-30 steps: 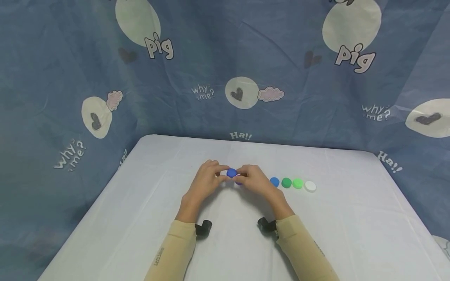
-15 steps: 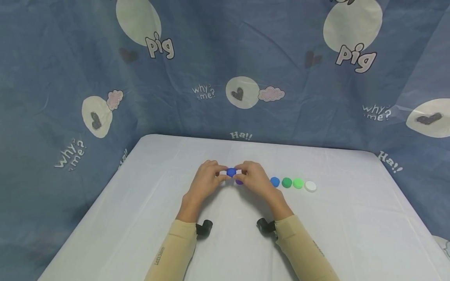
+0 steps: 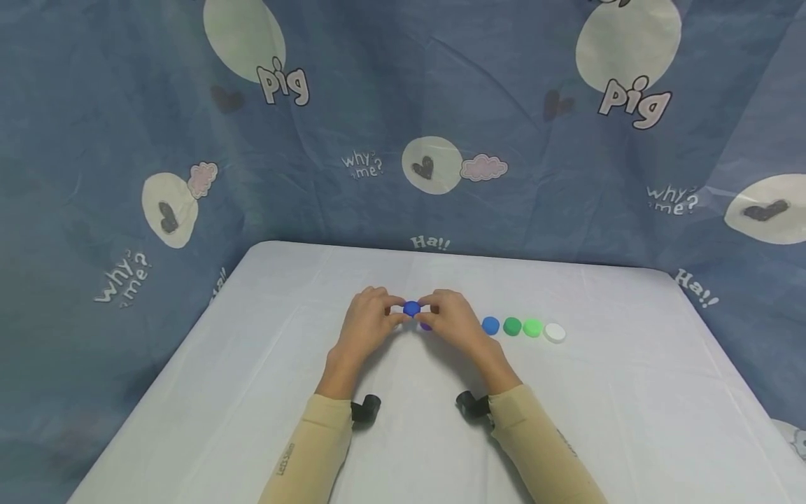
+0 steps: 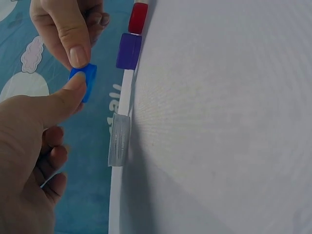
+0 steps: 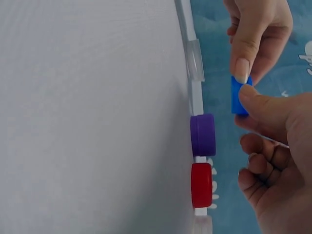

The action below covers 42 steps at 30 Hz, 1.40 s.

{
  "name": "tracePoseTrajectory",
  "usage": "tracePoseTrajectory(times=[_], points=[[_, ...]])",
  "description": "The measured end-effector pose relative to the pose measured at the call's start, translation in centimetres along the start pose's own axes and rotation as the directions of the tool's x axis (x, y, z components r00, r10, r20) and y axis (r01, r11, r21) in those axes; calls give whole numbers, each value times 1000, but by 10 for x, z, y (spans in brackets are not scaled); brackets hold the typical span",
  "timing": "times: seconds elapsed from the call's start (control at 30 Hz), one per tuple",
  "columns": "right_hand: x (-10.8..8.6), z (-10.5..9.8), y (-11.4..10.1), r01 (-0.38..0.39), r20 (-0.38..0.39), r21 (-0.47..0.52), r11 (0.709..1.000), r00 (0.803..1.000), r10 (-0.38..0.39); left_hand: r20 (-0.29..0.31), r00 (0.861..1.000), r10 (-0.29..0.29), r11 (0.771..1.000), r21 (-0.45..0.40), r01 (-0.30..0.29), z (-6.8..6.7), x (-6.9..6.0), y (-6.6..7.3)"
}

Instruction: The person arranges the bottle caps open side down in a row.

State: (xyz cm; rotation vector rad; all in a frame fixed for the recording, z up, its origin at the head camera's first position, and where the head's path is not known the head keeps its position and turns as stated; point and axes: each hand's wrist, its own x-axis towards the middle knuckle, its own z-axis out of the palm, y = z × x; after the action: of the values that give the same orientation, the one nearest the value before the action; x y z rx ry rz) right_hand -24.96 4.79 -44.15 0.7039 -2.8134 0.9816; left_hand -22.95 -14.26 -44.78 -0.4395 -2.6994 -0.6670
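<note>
A blue bottle cap [image 3: 412, 309] is pinched between both hands above the table. My left hand [image 3: 368, 318] grips its left side with thumb and fingertips. From the other side my right hand [image 3: 452, 320] pinches it the same way. The left wrist view shows the blue cap [image 4: 89, 80] raised off the cloth, a thumb of each hand on it. Just below it in the head view is a purple cap [image 3: 425, 326], partly covered by the right fingers. The right wrist view shows that purple cap [image 5: 203, 135] on the table beside a red cap [image 5: 202, 185], which the right hand hides from the head camera.
Right of the right hand a row runs along the white table [image 3: 630, 392]: a lighter blue cap [image 3: 490, 325], a dark green cap [image 3: 512, 326], a light green cap [image 3: 532, 327] and a white cap [image 3: 555, 332]. A clear cap [image 4: 119, 140] stands near the left hand.
The right fingertips have shifted slightly on the blue cap, and the cap has turned a little. Both hands otherwise stay in nearly the same place, and the row of caps has not moved.
</note>
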Motion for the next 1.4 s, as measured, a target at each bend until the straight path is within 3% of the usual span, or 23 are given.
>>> tracePoseTrajectory(times=[0.3,0.53,1.4], points=[[3,7,-4,-27,21,-68,997,999,28,38,998,-56,998,32,54,4,0,-2],[5,9,-4,-47,24,-118,992,998,50,58,997,-55,997,53,52,8,2,-2],[3,15,-5,-87,57,-151,985,994,96,86,991,-103,985,149,90,15,-2,3]])
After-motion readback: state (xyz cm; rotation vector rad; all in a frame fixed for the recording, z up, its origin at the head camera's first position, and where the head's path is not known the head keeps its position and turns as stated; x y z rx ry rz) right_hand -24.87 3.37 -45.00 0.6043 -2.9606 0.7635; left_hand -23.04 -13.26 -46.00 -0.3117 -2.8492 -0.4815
